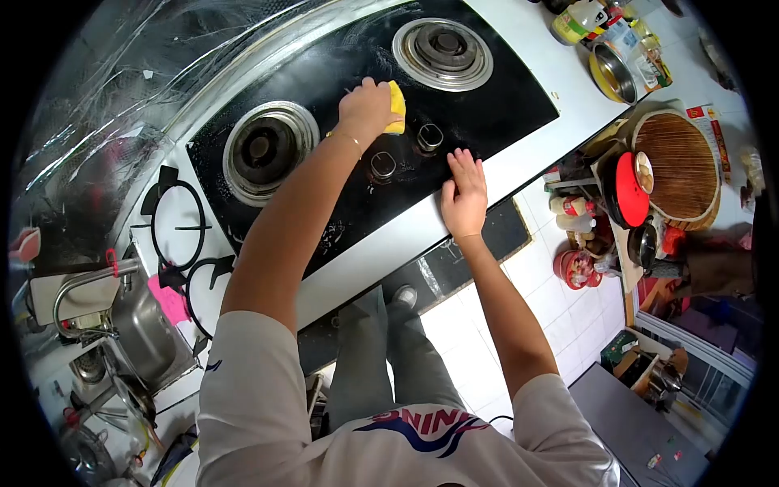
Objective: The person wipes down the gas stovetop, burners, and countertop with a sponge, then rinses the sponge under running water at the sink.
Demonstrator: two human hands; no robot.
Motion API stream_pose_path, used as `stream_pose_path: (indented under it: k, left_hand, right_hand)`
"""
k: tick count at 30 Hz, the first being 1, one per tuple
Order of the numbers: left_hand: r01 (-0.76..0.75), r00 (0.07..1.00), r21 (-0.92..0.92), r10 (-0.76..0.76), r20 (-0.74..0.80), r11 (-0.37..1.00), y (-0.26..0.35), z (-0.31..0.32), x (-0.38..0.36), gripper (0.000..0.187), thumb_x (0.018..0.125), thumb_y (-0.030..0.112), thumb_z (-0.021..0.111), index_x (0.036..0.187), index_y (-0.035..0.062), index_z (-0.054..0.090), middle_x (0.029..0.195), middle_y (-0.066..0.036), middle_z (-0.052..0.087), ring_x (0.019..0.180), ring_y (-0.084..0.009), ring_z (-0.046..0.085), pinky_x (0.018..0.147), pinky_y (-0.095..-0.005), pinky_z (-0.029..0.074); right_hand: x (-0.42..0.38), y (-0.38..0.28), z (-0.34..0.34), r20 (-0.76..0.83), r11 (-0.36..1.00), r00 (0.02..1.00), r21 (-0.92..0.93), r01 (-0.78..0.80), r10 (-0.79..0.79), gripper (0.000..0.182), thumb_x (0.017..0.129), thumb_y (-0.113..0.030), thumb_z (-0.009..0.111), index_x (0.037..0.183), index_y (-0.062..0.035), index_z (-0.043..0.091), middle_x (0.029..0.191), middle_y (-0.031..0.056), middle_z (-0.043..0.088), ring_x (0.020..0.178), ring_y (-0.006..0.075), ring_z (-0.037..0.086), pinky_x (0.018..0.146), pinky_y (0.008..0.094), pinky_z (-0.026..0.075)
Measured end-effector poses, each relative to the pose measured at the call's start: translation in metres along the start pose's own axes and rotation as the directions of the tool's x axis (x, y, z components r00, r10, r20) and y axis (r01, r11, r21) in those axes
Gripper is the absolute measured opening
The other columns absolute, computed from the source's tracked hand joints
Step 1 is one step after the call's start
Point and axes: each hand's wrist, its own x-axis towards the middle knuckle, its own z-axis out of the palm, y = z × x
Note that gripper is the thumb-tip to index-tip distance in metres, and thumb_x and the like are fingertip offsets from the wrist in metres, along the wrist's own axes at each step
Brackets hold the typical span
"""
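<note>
My left hand (365, 111) presses a yellow cloth (397, 107) onto the black glass cooktop (341, 211), between its two burners. The fingers are curled over the cloth, so part of it is hidden. On the left is one round burner (261, 152); the other burner (444, 53) is toward the back right. Two control knobs, a nearer knob (382, 166) and a farther knob (429, 138), stand just right of the cloth. My right hand (465, 197) lies flat at the cooktop's front edge, fingers stretched out, holding nothing. Whitish wet streaks show on the glass.
Two black pan supports, one a ring (154, 226), lie on the white counter (373, 247) at left. Beside them are a pink cloth (168, 300) and a steel sink (146, 325) with a faucet (81, 284). A metal bowl (614, 73) and bottles stand at right.
</note>
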Motion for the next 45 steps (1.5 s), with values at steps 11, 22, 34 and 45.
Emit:
stream_pose_path:
  k: [11, 22, 34, 45]
  left_hand:
    - [-0.140, 0.990, 0.325, 0.130, 0.053, 0.935, 0.055, 0.011, -0.057, 0.044, 0.081, 0.055, 0.066, 0.091, 0.0128, 0.075, 0.093, -0.003, 0.069, 0.096, -0.0198, 0.055, 0.084, -0.0330, 0.036]
    - [-0.381, 0.791, 0.062, 0.361, -0.495, 0.922, 0.087, 0.053, -0.117, 0.035, 0.082, 0.014, 0.063, 0.112, -0.0036, 0.057, 0.120, -0.016, 0.057, 0.116, -0.0278, 0.053, 0.097, -0.0325, 0.046]
    - [-0.086, 0.917, 0.123, 0.126, -0.377, 0.989, 0.016, 0.059, -0.227, 0.039, 0.083, 0.010, 0.058, 0.119, -0.0068, 0.059, 0.131, -0.019, 0.058, 0.125, -0.0266, 0.053, 0.105, -0.0370, 0.042]
    - [0.040, 0.904, 0.212, 0.055, -0.424, 0.976, 0.047, 0.094, -0.198, 0.057, 0.083, 0.028, 0.065, 0.130, -0.0023, 0.055, 0.141, -0.014, 0.050, 0.128, -0.0222, 0.047, 0.109, -0.0336, 0.036]
  right_hand:
    - [-0.003, 0.004, 0.000, -0.065, 0.994, 0.996, 0.092, -0.053, 0.059, 0.034, 0.080, 0.001, 0.051, 0.109, 0.0032, 0.068, 0.122, 0.0190, 0.064, 0.124, 0.0325, 0.055, 0.115, 0.0450, 0.033]
    - [-0.004, 0.017, 0.005, -0.172, 0.928, 0.950, 0.316, -0.198, 0.262, 0.033, 0.090, -0.002, 0.041, 0.111, 0.0021, 0.066, 0.120, 0.0211, 0.065, 0.125, 0.0353, 0.054, 0.116, 0.0448, 0.030]
    - [-0.004, 0.014, 0.004, -0.131, 0.959, 0.972, 0.233, -0.162, 0.196, 0.032, 0.089, -0.002, 0.043, 0.110, 0.0027, 0.067, 0.123, 0.0201, 0.064, 0.128, 0.0340, 0.052, 0.116, 0.0441, 0.030]
    - [-0.001, 0.024, 0.006, -0.070, 0.954, 0.982, 0.257, -0.152, 0.176, 0.035, 0.088, -0.002, 0.043, 0.112, 0.0043, 0.066, 0.126, 0.0198, 0.063, 0.130, 0.0335, 0.050, 0.116, 0.0428, 0.029]
